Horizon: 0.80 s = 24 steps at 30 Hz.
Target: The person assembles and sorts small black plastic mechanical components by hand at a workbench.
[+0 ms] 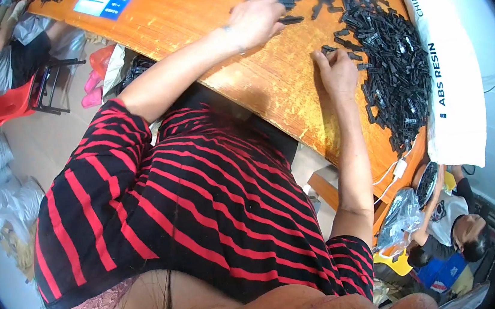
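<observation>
Several small, narrow black plastic pieces [290,0] lie by the fingertips of my left hand [255,22], near the far edge of the view. That hand rests low over the table, thumb apart from the fingers, with nothing visibly gripped. Closer to the big heap of black plastic pieces [392,70], my right hand [337,74] has its thumb and fingers pinched at one black plastic piece [327,49]. A few loose pieces lie between this hand and the heap. Its lower fingers are partly hidden by the hand itself.
The wooden table [258,84] runs diagonally, its near edge by my body. A white printed sack [450,73] borders the heap on the right. Beyond it are a white cable [400,168] and another person [457,223]. A red chair [10,104] stands at far left.
</observation>
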Available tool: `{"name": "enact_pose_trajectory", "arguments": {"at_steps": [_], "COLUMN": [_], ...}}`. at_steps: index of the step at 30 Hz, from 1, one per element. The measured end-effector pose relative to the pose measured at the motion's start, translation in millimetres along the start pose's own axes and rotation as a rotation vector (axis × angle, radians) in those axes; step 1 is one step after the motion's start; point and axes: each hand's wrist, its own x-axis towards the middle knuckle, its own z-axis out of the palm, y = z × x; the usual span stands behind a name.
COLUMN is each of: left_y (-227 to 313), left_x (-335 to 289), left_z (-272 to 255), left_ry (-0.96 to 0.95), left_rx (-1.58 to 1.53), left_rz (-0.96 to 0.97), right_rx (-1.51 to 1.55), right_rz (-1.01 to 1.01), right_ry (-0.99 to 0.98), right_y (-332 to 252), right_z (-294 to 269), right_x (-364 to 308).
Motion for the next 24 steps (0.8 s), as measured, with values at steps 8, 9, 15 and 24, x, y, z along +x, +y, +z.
{"name": "enact_pose_trajectory", "arguments": {"at_steps": [8, 9, 15, 24], "left_y": [5, 6, 7, -13], "left_x": [15, 13, 1, -25], "left_z": [18, 15, -1, -9], "left_ry": [-0.029, -0.034, -0.091, -0.376], "left_rx": [0.168, 0.150, -0.108, -1.030], "left_rz": [-0.053, -0.058, -0.146, -0.558], "right_rx": [0.031, -0.008, -0.034, 0.051], "right_rz": [-0.244, -0.379, -0.412, -0.444], "right_ry": [0.059, 0.058, 0.000, 0.141], "right_y": [-4, -6, -9, -71], "right_z": [-19, -21, -5, 20], "right_x": [-9, -10, -8, -29]}}
